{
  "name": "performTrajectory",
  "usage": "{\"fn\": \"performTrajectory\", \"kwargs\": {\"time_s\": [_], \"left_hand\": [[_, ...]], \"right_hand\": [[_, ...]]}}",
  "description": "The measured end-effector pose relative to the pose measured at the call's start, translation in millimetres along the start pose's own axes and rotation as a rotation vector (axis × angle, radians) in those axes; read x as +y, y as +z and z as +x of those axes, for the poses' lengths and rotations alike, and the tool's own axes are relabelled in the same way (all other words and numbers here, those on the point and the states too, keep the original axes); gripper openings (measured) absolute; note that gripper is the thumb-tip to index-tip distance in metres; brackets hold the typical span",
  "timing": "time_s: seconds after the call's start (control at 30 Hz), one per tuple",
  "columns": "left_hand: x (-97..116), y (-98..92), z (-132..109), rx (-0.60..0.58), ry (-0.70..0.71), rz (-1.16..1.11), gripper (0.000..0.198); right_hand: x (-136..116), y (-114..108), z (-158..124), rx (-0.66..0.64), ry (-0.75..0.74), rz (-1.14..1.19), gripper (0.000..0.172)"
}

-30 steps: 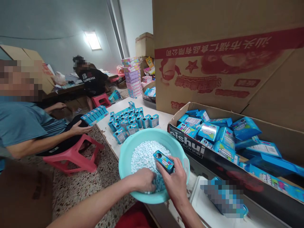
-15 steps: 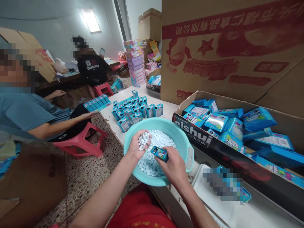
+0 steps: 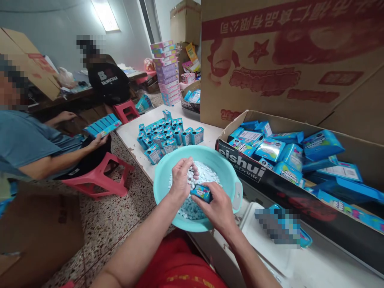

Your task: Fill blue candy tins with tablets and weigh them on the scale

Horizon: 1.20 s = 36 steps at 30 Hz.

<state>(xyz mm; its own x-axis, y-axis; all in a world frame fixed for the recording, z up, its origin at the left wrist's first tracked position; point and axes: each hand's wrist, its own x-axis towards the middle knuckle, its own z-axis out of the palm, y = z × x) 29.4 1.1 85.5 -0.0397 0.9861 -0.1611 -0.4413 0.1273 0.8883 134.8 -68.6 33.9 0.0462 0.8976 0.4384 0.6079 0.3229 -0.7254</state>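
Turquoise basin (image 3: 162, 190) at bench (image 3: 210, 133) edge, holding white pellets (image 3: 192, 211). Above it: left hand (image 3: 181, 176) cupped round pellets; right hand (image 3: 220, 203) gripping small blue box (image 3: 201, 193) beside them. Carton (image 3: 243, 166) of blue packs (image 3: 270, 150) close by, narrow gap.

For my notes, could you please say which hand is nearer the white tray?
Right: the right hand is left of the white tray, above the turquoise bowl; the left hand is farther left.

pale grey wall (image 3: 57, 30) | bright rectangular light (image 3: 105, 15) | speckled floor (image 3: 100, 230) | red plastic stool (image 3: 94, 180) | scuffed white table (image 3: 336, 260)
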Motion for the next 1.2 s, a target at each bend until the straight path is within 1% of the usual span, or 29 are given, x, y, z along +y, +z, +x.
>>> {"fn": "performTrajectory", "kwargs": {"time_s": [0.13,0.23,0.4,0.6,0.73,0.87,0.97,1.07,1.2], "left_hand": [[1.6,2.1,-3.4,-0.024,0.007,0.015,0.035],[2.4,2.6,-4.5,-0.007,0.003,0.023,0.035],[1.8,2.3,-3.5,-0.018,0.032,0.032,0.033],[-1.9,0.2,-4.2,-0.004,0.033,0.079,0.032],[-2.1,0.6,-4.3,0.008,0.032,0.087,0.031],[-2.4,2.1,-4.6,-0.002,0.034,0.062,0.034],[-2.8,3.3,-5.5,0.028,0.057,0.075,0.035],[-3.7,3.7,-5.0,0.062,0.076,0.136,0.035],[-5.2,3.8,-2.8,0.044,0.053,0.128,0.033]], "right_hand": [[-0.4,-1.3,0.4,0.052,0.014,0.009,0.029],[-0.1,-1.9,0.8,0.044,0.003,0.028,0.027],[0.7,-2.3,1.8,0.075,0.024,0.032,0.026],[-0.3,-2.6,2.3,0.026,0.041,0.045,0.024],[-0.4,-1.8,1.8,0.052,0.049,0.039,0.025],[-1.7,-2.6,1.8,0.033,0.018,0.037,0.024],[-3.6,-3.4,2.3,0.007,0.020,0.041,0.021],[-4.8,-3.0,2.2,0.021,0.046,0.039,0.017],[-4.5,-2.3,1.0,0.031,0.041,0.030,0.016]]}}
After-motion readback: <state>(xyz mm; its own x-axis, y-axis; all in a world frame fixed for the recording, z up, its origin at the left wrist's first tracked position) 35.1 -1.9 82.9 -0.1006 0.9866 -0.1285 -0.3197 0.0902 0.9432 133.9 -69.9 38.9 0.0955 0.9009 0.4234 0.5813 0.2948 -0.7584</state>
